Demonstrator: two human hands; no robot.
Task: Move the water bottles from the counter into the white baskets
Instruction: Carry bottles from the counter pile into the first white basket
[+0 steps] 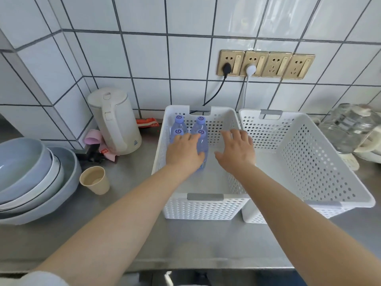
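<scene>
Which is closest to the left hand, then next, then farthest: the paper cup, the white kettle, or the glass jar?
From the left hand, in the head view:
1. Kettle, to its left by the wall.
2. Paper cup, to its left and nearer the counter's front; close to the kettle's distance, so a near tie.
3. Glass jar, far right, past both baskets.

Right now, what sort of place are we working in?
Most likely a home kitchen counter. A white electric kettle stands against a tiled wall under a row of gold wall sockets, stacked bowls sit at the left, and the worktop is stainless steel.
</scene>
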